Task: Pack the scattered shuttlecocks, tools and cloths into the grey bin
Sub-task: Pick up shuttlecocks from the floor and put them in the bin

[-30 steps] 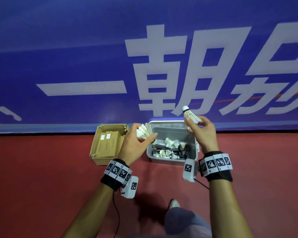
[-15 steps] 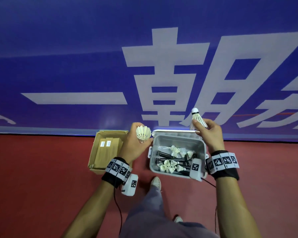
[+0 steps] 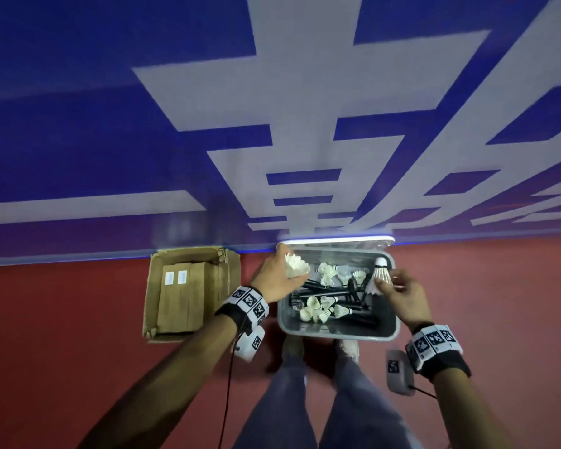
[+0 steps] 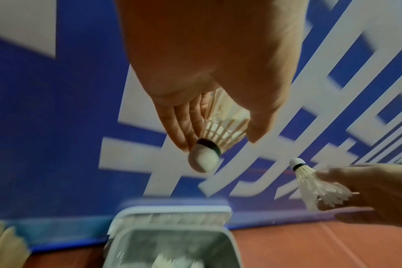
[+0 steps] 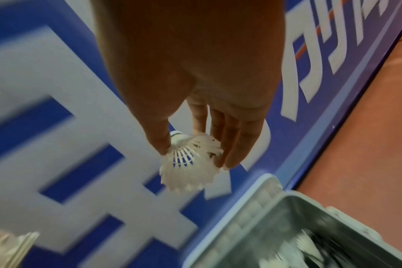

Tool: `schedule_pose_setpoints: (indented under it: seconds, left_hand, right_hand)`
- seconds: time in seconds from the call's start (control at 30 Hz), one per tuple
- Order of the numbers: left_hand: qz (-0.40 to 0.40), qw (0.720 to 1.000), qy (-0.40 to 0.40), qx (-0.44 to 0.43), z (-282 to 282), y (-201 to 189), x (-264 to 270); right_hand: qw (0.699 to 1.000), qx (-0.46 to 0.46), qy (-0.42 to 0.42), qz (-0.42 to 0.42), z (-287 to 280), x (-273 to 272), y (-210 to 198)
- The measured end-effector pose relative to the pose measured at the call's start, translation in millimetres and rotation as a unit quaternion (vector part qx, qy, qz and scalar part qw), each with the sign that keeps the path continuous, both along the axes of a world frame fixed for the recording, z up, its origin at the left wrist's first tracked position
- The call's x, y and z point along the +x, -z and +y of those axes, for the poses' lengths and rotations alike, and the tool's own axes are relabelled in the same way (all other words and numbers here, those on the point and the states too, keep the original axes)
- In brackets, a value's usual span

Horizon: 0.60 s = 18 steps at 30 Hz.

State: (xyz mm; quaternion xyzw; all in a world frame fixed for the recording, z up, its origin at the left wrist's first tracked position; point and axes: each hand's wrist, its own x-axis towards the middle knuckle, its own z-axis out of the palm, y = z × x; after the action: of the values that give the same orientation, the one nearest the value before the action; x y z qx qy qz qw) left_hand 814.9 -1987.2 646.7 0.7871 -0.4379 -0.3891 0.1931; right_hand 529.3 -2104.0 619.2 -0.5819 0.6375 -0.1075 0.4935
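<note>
The grey bin [image 3: 337,335] stands open on the red floor against the blue wall, its lid [image 3: 337,243] tipped back. Several white shuttlecocks [image 3: 319,309] and black tools [image 3: 334,290] lie inside. My left hand [image 3: 285,280] hovers over the bin's left rim and grips a shuttlecock [image 3: 298,266]; in the left wrist view its cork [image 4: 203,159] points down. My right hand [image 3: 399,290] is above the bin's right side. It pinches a second shuttlecock [image 3: 380,277] by the feather skirt [image 5: 188,170], cork up.
A cardboard box [image 3: 191,290] with brown packets sits just left of the bin. The blue banner wall [image 3: 110,140] rises right behind both. My legs and shoes [image 3: 292,346] stand at the bin's near side, with red floor on either side.
I have stepped up to the bin, so it looks larger. Both hands have dropped from above the far rim to over the bin's inside, each still holding its shuttlecock.
</note>
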Motion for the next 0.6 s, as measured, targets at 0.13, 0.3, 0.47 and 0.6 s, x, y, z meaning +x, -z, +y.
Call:
schedule_pose_setpoints:
  seconds: [0.13, 0.3, 0.47, 0.6]
  left_hand:
    - [0.003, 0.992, -0.009, 0.122, 4, 139, -2]
    - [-0.007, 0.969, -0.004, 0.247, 48, 295, -26]
    - [0.008, 0.963, 0.104, 0.249, 55, 370, -50]
    - [-0.019, 0.963, 0.111, 0.245, 67, 428, -57]
  right_hand:
    - [0.989, 0.087, -0.089, 0.085, -5, -18, 169]
    - [0.953, 0.147, -0.201, 0.171, 12, -41, 299]
    - [0.927, 0.143, -0.262, 0.225, 2, -64, 388]
    - [0.918, 0.133, -0.299, 0.225, -22, -57, 437]
